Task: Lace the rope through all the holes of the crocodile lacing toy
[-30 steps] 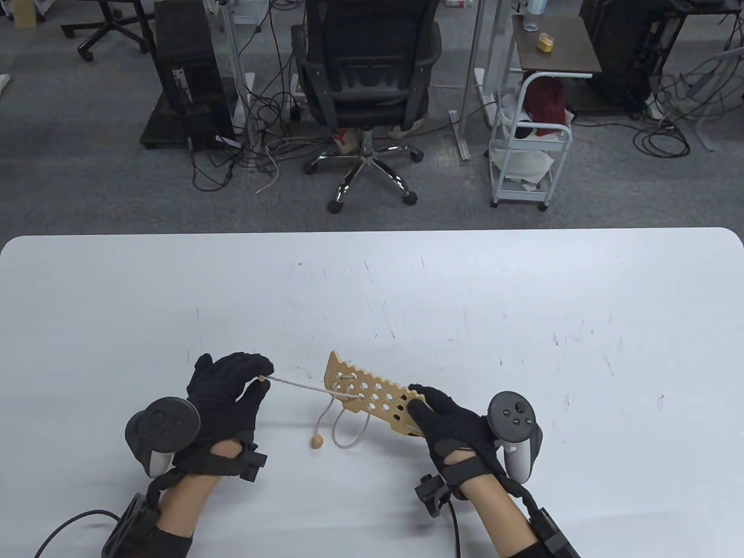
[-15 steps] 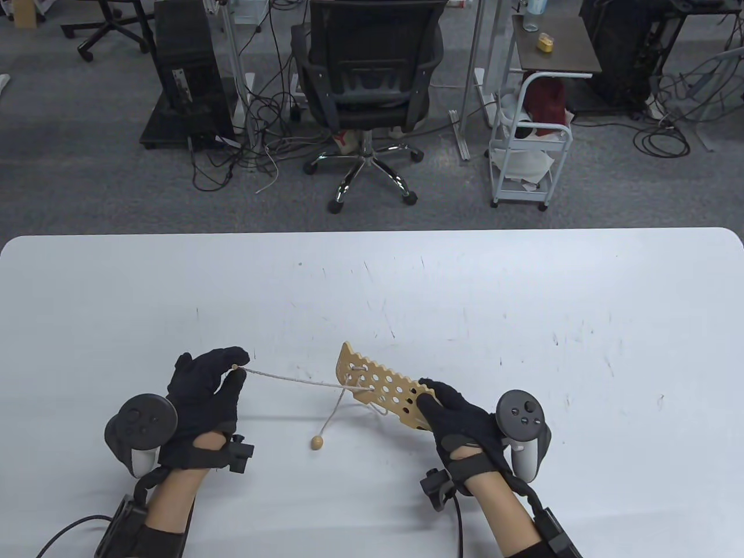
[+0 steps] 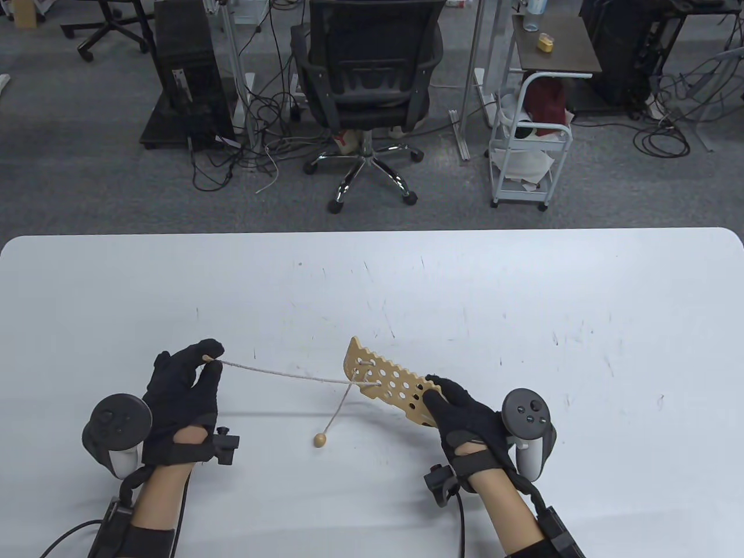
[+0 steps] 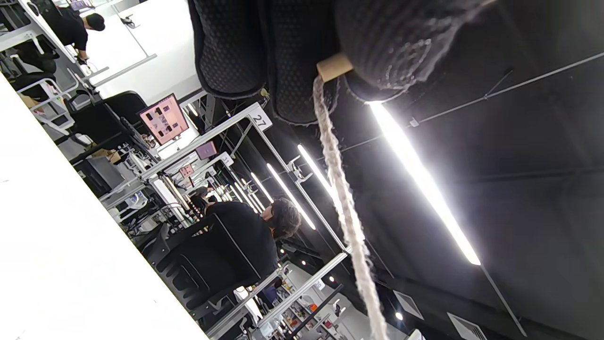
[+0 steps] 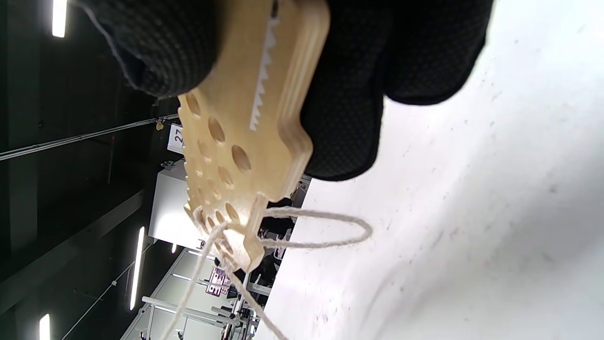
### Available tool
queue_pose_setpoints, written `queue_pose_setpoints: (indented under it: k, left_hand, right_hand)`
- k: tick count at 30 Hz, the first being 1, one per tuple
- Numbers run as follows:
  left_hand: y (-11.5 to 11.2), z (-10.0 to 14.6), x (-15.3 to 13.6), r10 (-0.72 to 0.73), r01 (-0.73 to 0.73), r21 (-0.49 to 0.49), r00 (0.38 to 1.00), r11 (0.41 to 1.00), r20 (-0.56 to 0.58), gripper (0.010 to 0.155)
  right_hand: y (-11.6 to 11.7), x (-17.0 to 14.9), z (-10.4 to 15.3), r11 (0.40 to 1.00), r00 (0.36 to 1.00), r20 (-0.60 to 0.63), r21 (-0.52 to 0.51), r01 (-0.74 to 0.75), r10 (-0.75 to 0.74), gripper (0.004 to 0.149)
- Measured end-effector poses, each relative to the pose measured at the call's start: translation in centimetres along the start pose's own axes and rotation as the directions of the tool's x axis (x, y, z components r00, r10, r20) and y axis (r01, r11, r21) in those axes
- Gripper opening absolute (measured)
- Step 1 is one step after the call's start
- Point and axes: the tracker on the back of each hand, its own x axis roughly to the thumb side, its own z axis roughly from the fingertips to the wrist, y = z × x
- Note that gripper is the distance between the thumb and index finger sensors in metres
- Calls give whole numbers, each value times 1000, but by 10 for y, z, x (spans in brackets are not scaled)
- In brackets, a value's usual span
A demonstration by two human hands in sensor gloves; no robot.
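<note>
Compared with the earlier frames, the left hand (image 3: 185,386) is seen to have been drawn farther to the left and slightly away from the person, so that a longer stretch of rope (image 3: 285,374) is pulled out of the crocodile lacing toy (image 3: 390,385); the slack loop that hung under the toy a second ago has been taken up in the table view, though a small loop is still seen beneath it in the right wrist view. The toy has been shifted a little to the right with the right hand (image 3: 465,415). The wooden tip (image 4: 334,67) of the rope is pinched in the left grip, between thumb and fingers. The right grip is clamped on the near end of the toy, thumb on top and fingers below. The toy is held tilted above the white surface (image 3: 523,302), at its near middle. It is a flat pale wooden board with a saw-toothed edge and rows of round holes; rope is laced through holes at its far end. A wooden bead (image 3: 319,440) on the rope's other end is seen on or just above the surface, below the toy.
</note>
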Motion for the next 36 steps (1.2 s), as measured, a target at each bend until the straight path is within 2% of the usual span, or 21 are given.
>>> queue_pose_setpoints:
  k: [36]
  left_hand:
    - [47,-5,-15,88,-72,180,993,981,-80,49]
  right_hand:
    - [-27,-18,-14,993,997,-78,-120,16,-26,45]
